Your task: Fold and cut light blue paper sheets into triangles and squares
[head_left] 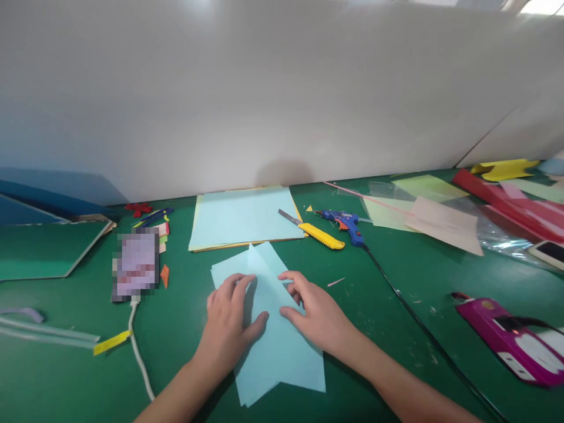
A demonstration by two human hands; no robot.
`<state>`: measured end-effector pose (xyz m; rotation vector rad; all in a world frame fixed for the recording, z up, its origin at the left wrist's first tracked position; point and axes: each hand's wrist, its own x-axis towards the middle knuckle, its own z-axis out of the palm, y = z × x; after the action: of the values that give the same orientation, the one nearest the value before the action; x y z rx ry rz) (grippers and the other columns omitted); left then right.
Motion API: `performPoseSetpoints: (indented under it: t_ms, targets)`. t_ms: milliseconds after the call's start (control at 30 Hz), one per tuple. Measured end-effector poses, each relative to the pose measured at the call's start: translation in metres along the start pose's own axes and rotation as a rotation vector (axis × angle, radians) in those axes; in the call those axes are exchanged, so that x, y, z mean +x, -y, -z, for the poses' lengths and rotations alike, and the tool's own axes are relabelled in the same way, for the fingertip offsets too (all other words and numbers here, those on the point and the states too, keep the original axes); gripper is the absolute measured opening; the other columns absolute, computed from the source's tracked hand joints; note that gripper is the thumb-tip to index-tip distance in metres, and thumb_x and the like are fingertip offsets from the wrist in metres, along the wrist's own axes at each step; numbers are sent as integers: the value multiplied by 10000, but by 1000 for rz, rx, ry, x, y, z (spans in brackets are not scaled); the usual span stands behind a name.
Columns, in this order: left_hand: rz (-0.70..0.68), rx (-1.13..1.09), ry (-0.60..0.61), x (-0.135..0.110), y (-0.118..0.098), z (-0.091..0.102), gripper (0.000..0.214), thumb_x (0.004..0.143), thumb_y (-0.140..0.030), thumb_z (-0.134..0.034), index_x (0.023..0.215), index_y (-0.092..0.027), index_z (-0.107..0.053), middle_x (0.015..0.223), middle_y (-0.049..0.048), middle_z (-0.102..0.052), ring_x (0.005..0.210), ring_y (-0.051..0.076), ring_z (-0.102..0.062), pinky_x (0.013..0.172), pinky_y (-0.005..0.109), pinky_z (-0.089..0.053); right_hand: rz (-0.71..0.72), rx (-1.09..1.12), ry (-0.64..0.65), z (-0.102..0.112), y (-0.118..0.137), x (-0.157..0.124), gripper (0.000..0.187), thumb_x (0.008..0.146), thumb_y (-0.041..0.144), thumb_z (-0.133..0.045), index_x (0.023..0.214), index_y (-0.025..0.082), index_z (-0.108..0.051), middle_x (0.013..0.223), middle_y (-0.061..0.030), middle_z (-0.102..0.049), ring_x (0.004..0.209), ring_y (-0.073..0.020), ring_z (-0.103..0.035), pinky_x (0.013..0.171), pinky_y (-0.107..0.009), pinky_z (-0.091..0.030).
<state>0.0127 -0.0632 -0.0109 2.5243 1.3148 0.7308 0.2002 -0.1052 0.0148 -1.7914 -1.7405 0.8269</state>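
Light blue paper (273,346), folded into overlapping layers with pointed corners, lies on the green table in front of me. My left hand (233,317) rests on its left part, fingers spread and thumb stretched toward the middle. Over the right edge of the paper is my right hand (311,308), its fingers curved and apart from the thumb, with nothing visible between them. Just beyond the folded paper is a stack of light blue sheets (238,217) with yellowish edges below. A yellow utility knife (321,235) lies with its blade extended over the stack's right edge.
A blue glue gun (348,223) with a black cord lies right of the knife. Further right are coloured sheets (445,223) and a magenta power strip (511,341). On the left, a blurred-out device (136,264) has a white cable (138,346). A white wall (282,94) stands behind.
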Motion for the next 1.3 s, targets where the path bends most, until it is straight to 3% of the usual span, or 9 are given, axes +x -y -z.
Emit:
performPoseSetpoints:
  t_ms: [167,333,433,567,700,933,1033,1167,1300]
  targets:
    - [87,-131,-11,4,-2,4,400,760,-271,-617,1140,-256,-494,1182,90,-558,919,244,-606,851,463,-436,-100,318,53,5,-5,9,349,750,132,-572,1089,206,-540,675,52,-526,566,-103,-471,573,-233,-408]
    - [276,-355,-167,9,0,6,384,746,-355,-609,1085,-217,-495,895,37,-606,753,192,-594,758,400,-468,-113,507,53,9,-9,12,135,730,247,-588,841,191,-536,616,61,-507,572,-102,-464,597,-243,-404]
    - [378,-659,-210,14,0,10,473,714,-395,-635,1116,-199,-480,800,6,-604,673,157,-583,657,316,-482,-101,569,72,10,-8,10,168,720,337,-603,746,198,-513,611,51,-512,579,-111,-473,598,-255,-398]
    - [563,-924,-70,18,-4,18,321,638,-446,-724,736,-170,-593,573,-41,-537,535,112,-518,506,221,-419,-82,569,84,13,-5,9,182,702,352,-620,674,191,-539,634,27,-540,594,-119,-491,601,-261,-399]
    - [752,-1128,-293,21,-8,25,427,461,-431,-842,592,-164,-535,510,-76,-508,453,55,-434,434,163,-360,-71,544,64,19,-8,9,170,713,344,-608,658,184,-589,633,13,-577,603,-124,-510,613,-265,-416]
    - [878,-1402,-620,31,-8,35,532,306,-365,-906,596,-165,-507,522,-74,-568,465,56,-484,427,137,-410,-74,646,-87,25,-24,13,278,714,458,-659,719,184,-614,633,8,-605,592,-127,-520,620,-274,-427]
    - [905,-1468,-586,32,-7,34,502,311,-311,-915,608,-162,-538,559,-61,-593,526,71,-537,465,135,-448,-80,900,-91,22,-26,15,456,742,628,-595,878,194,-623,743,-29,-673,662,-151,-577,675,-295,-456]
    - [879,-1512,-512,31,-7,30,477,373,-297,-914,698,-155,-595,663,-36,-645,599,83,-587,538,144,-494,-105,1134,82,21,-23,14,746,705,781,-509,1208,231,-530,962,-77,-699,836,-213,-642,752,-350,-488]
    - [828,-1479,-444,30,-7,26,526,446,-265,-900,855,-185,-580,769,-24,-671,677,104,-627,590,164,-514,-117,1064,158,21,-20,10,739,614,600,-754,1241,281,-528,1101,-42,-665,926,-215,-637,787,-340,-506]
